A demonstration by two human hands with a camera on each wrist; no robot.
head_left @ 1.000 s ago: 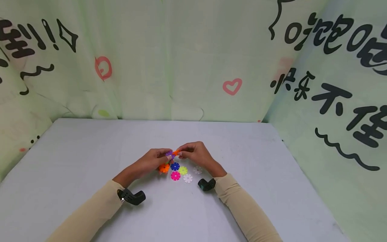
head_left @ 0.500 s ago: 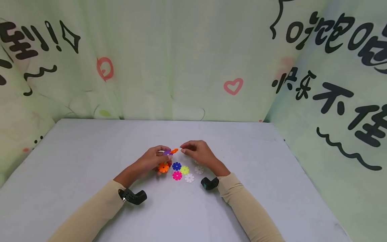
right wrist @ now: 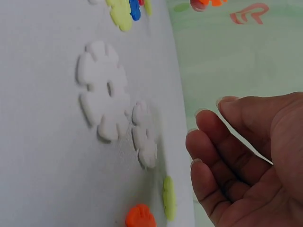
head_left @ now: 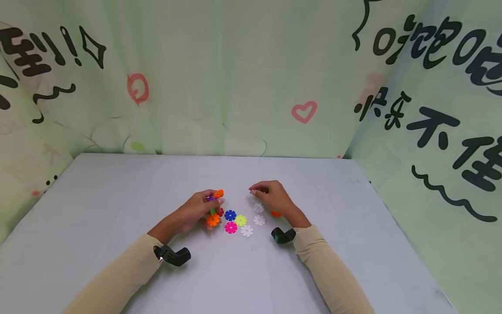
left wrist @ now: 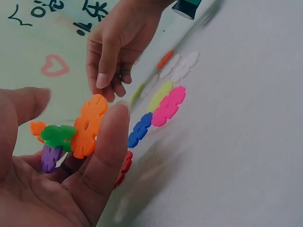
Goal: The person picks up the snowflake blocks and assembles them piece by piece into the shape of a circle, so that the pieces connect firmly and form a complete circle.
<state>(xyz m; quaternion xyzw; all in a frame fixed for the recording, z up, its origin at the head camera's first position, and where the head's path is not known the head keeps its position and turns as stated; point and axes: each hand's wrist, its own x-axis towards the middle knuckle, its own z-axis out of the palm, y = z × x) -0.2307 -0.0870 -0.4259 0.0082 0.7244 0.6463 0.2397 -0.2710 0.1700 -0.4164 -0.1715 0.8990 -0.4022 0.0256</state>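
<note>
My left hand (head_left: 196, 209) grips a joined cluster of plastic snowflake discs above the table. In the left wrist view this cluster shows a large orange disc (left wrist: 90, 125), a green disc (left wrist: 59, 137), a purple disc (left wrist: 51, 160) and another orange disc (left wrist: 37, 128), partly hidden. My right hand (head_left: 274, 197) hovers to the right, its fingers loosely bent and nothing between them. Below it lie two white discs (head_left: 259, 220). A loose orange disc (head_left: 276, 214) is partly covered by the right wrist.
Between the hands lie a blue disc (head_left: 230, 215), a pink disc (head_left: 231, 227), a yellow-green disc (head_left: 241, 220) and a third white disc (head_left: 247, 230). A red disc (left wrist: 124, 169) is beside the left hand. Another yellow-green disc (right wrist: 169, 198) shows in the right wrist view.
My right hand has let go of the orange disc on the cluster and moved away to the right. The left hand has turned the cluster and drawn slightly left.
</note>
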